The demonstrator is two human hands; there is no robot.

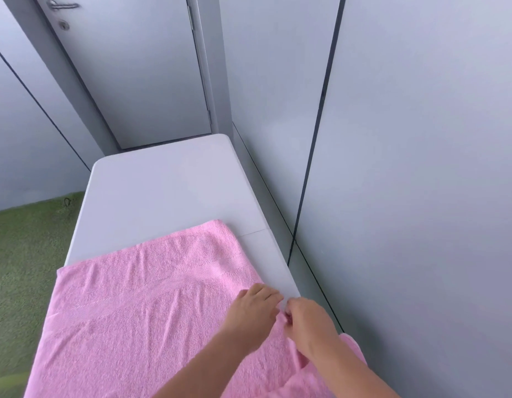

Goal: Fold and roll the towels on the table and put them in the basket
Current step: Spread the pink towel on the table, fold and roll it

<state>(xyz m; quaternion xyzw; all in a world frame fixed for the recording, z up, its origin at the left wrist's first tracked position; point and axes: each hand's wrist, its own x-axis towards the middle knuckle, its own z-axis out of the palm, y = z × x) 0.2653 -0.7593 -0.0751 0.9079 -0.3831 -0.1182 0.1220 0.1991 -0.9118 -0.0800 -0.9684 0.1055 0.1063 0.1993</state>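
Note:
A pink towel lies spread over the near half of a white table, wrinkled, with its left side hanging over the table's left edge. Both hands are at the towel's right edge. My left hand rests palm down on the cloth with its fingers apart. Right beside it, my right hand has its fingers curled and pinches the towel's edge. No basket is in view.
A grey wall runs close along the table's right side. A grey door stands behind the table's far end. Green carpet covers the floor to the left.

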